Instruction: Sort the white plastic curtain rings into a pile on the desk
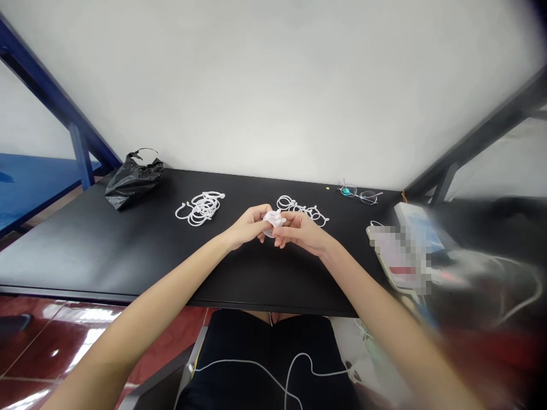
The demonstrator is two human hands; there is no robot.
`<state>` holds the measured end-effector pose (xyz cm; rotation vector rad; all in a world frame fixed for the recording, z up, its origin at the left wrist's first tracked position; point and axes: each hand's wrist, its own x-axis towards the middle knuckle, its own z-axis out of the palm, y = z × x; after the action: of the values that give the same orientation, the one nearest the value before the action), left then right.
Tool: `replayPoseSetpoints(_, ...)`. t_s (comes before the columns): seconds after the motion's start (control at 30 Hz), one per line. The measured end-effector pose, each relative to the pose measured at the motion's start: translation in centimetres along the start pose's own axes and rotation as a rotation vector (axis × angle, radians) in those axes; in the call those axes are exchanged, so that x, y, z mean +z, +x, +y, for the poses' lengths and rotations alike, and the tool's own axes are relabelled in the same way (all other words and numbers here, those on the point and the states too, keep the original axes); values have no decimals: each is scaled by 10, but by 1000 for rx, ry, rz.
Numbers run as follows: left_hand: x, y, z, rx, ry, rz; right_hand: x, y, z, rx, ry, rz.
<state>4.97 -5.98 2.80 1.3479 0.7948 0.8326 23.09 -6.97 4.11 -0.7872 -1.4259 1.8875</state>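
My left hand (250, 225) and my right hand (301, 230) meet over the middle of the black table, both closed with fingertips pinching one small white piece (273, 218). Faint marks show on its face and a rounded edge below; its exact kind is partly hidden by my fingers. Just behind my right hand lies a loose row of white open plastic rings (285, 202) with small knobbed ends. To the left of my left hand sits a tangled pile of similar white rings (199, 212).
A crumpled black plastic bag (134, 179) stands at the table's back left. Eyeglasses (359, 193) rest at the back right. Nearer on the right are a phone (395, 259) and a white box (412, 213). White cable (239, 361) crosses my lap.
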Motion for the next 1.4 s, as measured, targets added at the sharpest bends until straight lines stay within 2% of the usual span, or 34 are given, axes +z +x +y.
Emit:
replayPoseSetpoints(0.13,-1,0,-2,-11,-82,-59,-3,1,2,30,62,-5)
replayPoseSetpoints(0.27,0,-2,-1,2,-87,-36,-3,4,8,34,66,32)
replayPoseSetpoints(0.43,-4,0,-10,130,157,-96,7,6,14,74,25,111)
replayPoseSetpoints(0.5,-9,3,-14,212,285,-77,12,6,15,85,6,113)
replayPoseSetpoints(0.63,-22,5,-14,343,442,34,19,6,20,-14,-42,80)
replayPoseSetpoints(0.77,-29,5,-10,398,516,93,25,7,27,-153,-107,137)
replayPoseSetpoints(0.83,-28,5,-11,378,468,69,28,8,30,-193,-110,159)
replayPoseSetpoints(0.97,-23,8,-17,240,266,13,34,5,35,-242,-153,183)
replayPoseSetpoints(1.17,-24,11,-23,56,91,69,39,3,43,-315,-205,199)
replayPoseSetpoints(1.27,-26,13,-24,41,78,67,35,6,43,-275,-191,173)
replayPoseSetpoints(1.4,-26,16,-22,90,141,90,28,9,38,-268,-164,167)
